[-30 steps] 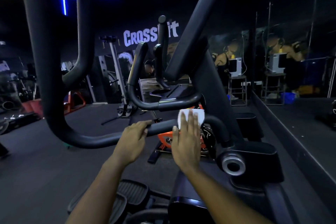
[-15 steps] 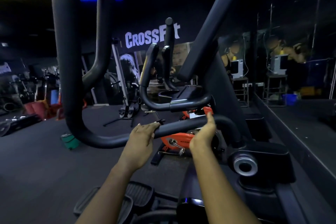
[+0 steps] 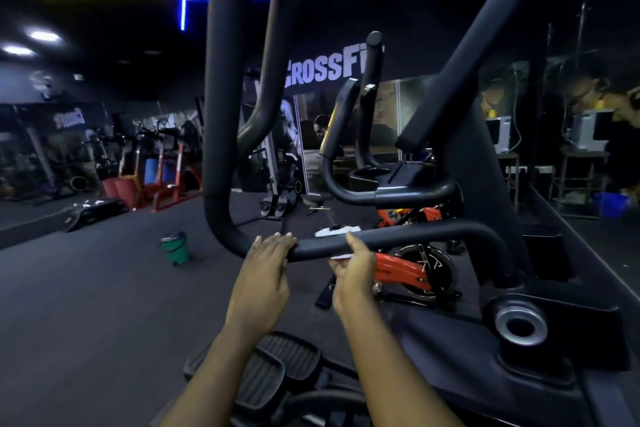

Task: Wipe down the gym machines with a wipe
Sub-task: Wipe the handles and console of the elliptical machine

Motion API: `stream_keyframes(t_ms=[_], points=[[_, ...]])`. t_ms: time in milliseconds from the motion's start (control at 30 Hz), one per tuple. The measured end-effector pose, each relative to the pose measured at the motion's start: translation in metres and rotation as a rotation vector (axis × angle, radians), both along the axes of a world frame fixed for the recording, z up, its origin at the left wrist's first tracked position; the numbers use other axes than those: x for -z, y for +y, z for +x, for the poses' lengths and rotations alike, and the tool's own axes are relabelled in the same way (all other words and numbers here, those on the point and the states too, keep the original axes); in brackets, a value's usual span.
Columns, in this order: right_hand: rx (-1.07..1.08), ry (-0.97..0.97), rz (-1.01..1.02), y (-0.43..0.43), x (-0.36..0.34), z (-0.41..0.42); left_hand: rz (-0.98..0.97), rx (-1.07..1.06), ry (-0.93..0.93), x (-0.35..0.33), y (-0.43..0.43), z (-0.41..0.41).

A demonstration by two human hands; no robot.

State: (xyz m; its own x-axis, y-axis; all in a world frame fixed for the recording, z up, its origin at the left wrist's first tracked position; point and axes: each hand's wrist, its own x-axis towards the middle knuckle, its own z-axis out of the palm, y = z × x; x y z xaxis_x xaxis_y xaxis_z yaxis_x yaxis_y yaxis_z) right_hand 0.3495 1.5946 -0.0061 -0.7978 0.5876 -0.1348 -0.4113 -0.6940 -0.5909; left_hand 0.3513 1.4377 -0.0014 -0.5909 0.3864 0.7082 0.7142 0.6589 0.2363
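Left hand (image 3: 268,260) grips the handlebar (image 3: 415,234) bare; right hand (image 3: 356,267) clamps the wipe (image 3: 337,230) around it.

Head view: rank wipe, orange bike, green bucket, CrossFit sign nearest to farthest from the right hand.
1. wipe, in the right hand, on bar
2. orange bike, just behind, right
3. green bucket, floor, left
4. CrossFit sign, far wall
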Motion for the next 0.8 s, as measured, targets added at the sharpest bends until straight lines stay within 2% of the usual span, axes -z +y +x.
stream_keyframes(t_ms=[167,233,367,467,567,633,733,800], points=[[-0.086,-0.093,0.155,-0.017,0.013,-0.005,0.004,-0.018,-0.021,0.004,-0.019,0.008],[-0.044,-0.145,0.186,-0.015,0.011,-0.006,0.018,-0.044,-0.018,0.003,-0.015,0.012],[0.196,-0.231,0.225,0.005,0.008,-0.002,0.045,-0.106,-0.012,-0.001,0.000,0.018],[0.110,-0.263,0.350,0.016,0.001,0.009,0.031,-0.137,-0.017,-0.004,0.009,0.017],[0.036,-0.252,0.445,0.028,0.014,0.021,0.043,-0.104,-0.064,-0.001,0.027,0.018],[0.114,-0.276,0.526,0.045,0.020,0.034,0.049,-0.053,-0.092,0.003,0.040,0.018],[0.237,-0.274,0.538,0.081,0.015,0.065,0.023,0.043,-0.075,0.010,0.063,0.023],[0.256,-0.302,0.638,0.101,0.011,0.083,0.054,0.098,-0.067,0.010,0.077,0.030]])
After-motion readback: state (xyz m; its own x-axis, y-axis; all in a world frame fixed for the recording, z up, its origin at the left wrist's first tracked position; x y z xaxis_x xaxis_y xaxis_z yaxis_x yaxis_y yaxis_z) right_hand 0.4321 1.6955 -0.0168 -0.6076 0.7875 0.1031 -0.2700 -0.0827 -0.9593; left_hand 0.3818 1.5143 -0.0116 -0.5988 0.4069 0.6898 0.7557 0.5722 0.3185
